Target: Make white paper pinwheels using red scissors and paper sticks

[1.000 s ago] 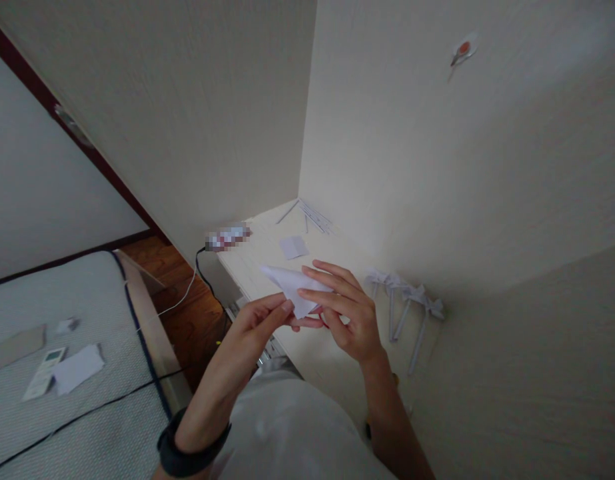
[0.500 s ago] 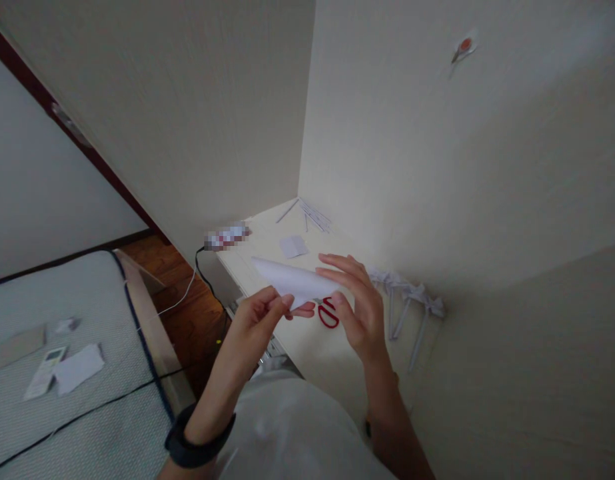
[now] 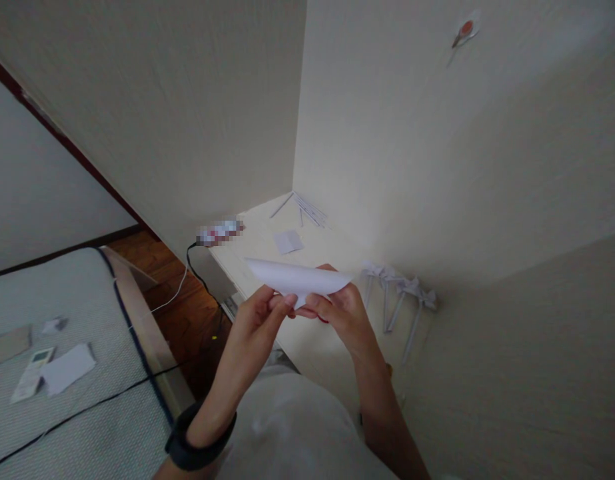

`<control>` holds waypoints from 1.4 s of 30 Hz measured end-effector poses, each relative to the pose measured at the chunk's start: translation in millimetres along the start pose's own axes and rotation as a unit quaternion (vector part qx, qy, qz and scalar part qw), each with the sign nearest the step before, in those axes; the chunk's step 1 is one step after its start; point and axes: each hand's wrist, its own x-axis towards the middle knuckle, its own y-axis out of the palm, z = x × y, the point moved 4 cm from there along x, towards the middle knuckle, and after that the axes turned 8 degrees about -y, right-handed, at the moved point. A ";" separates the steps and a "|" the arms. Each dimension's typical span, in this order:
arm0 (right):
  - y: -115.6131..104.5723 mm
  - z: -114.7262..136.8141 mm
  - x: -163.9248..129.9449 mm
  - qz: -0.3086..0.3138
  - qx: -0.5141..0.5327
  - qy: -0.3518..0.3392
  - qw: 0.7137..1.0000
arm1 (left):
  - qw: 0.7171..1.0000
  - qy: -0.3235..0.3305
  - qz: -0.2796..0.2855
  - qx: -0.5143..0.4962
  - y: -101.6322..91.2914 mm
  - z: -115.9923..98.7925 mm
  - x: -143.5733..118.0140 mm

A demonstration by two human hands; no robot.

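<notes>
A sheet of white paper (image 3: pixel 300 277), curved over at its far side, is held up above the white table (image 3: pixel 332 360). My left hand (image 3: pixel 264 313) pinches its near edge, thumb on top and fingers beneath. Close beside it, my right hand (image 3: pixel 340 313) grips the same edge with the thumb, its fingers mostly hidden behind the paper. A bit of the scissors' red handle (image 3: pixel 323 319) shows below my right hand; the rest is covered.
Several white paper pinwheels on sticks (image 3: pixel 410 287) lie along the right wall. Thin white sticks (image 3: pixel 310 209) and a small paper square (image 3: pixel 288 241) lie toward the corner. A blurred-out power strip (image 3: pixel 220 232) sits left. A bed (image 3: pixel 112 427) holds a remote (image 3: pixel 32 377) and paper (image 3: pixel 68 369).
My right hand has come down from the paper's right end and closed on its near edge beside my left hand. The scissors are more covered. The view has shifted slightly.
</notes>
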 end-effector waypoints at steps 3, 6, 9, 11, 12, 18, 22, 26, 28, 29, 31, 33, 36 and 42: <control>1.0 2.4 0.6 -0.018 0.018 0.007 1.000 | 1.000 0.000 0.020 0.005 3.9 -3.2 -0.7; -0.6 2.1 -0.6 -0.052 0.024 0.016 0.998 | 0.998 -0.004 0.056 0.012 9.4 -9.8 -2.0; -3.1 1.9 -2.6 -0.092 0.009 0.020 0.995 | 0.996 -0.005 0.087 0.011 13.5 -15.8 -3.7; -3.6 3.2 -3.1 -0.101 -0.006 0.020 0.995 | 0.995 -0.009 0.097 0.003 14.5 -17.5 -4.7; -3.6 4.2 -3.0 -0.102 -0.015 0.020 0.994 | 0.995 -0.011 0.100 0.001 14.5 -17.8 -5.2; -0.2 11.1 -3.3 -0.083 -0.047 0.003 0.995 | 0.994 -0.013 0.113 0.005 13.4 -17.4 -7.7; 1.5 13.1 -5.1 -0.079 -0.060 -0.018 0.995 | 0.993 -0.012 0.115 0.004 13.5 -17.5 -8.8; 1.0 13.3 -5.8 -0.074 -0.080 -0.033 0.993 | 0.993 -0.012 0.119 0.003 13.8 -18.2 -10.3; 0.2 13.5 -5.9 -0.078 -0.093 -0.039 0.992 | 0.993 -0.011 0.119 0.002 13.7 -19.1 -11.1; -0.1 13.6 -6.0 -0.081 -0.097 -0.042 0.991 | 0.993 -0.010 0.118 0.000 13.5 -19.7 -11.5; -0.1 14.1 -6.1 -0.084 -0.105 -0.048 0.990 | 0.993 -0.012 0.114 0.001 13.0 -20.8 -12.1; 0.7 14.5 -6.2 -0.081 -0.110 -0.056 0.989 | 0.994 -0.014 0.112 0.007 12.7 -21.4 -12.3; 1.2 14.1 -6.6 -0.075 -0.111 -0.068 0.989 | 0.994 -0.016 0.110 0.014 12.7 -21.4 -12.4; -0.4 10.2 -7.3 -0.088 -0.111 -0.072 0.987 | 0.992 -0.037 0.115 -0.035 14.3 -19.2 -12.7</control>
